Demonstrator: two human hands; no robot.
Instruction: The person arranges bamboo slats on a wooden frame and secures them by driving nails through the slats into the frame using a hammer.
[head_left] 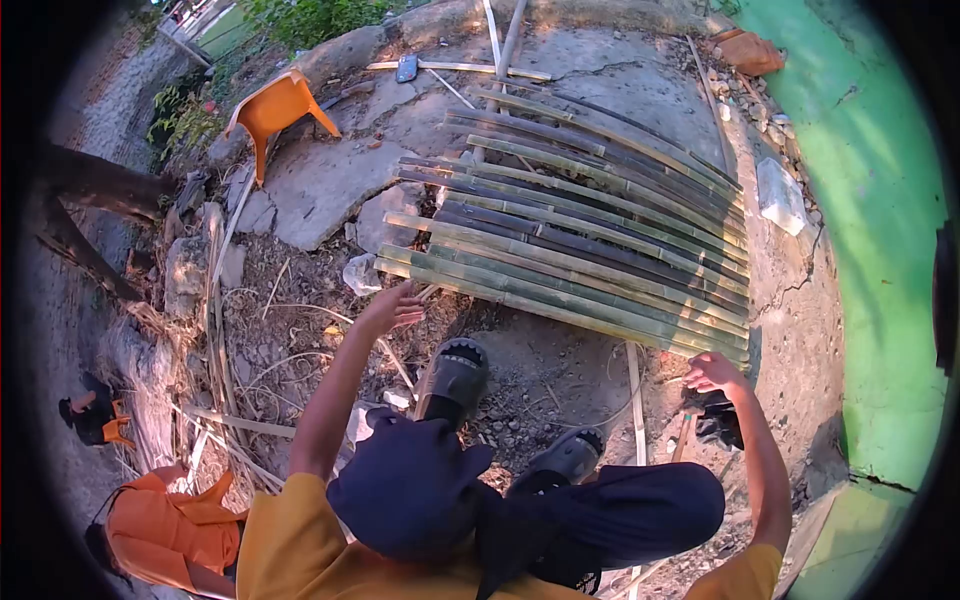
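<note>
A row of split bamboo slats [590, 235], green to dark brown, lies side by side on the ground in front of me. My left hand [393, 309] is beside the near left end of the slats, fingers stretched out and holding nothing. Near the right end of the closest slat [560, 314] is my right hand [712, 374], its fingers apart and loosely bent with nothing in them. Under that hand lies a crumpled black bag [718, 421]. Both my knees are bent, with my dark shoes [460, 367] close to the slats' near edge.
An orange plastic chair [275, 112] stands at the far left. A phone [407, 68] lies near a thin strip at the back. The green wall [880, 220] bounds the right side. A person in orange [170, 530] is at lower left. Rubble and loose bamboo strips cover the left ground.
</note>
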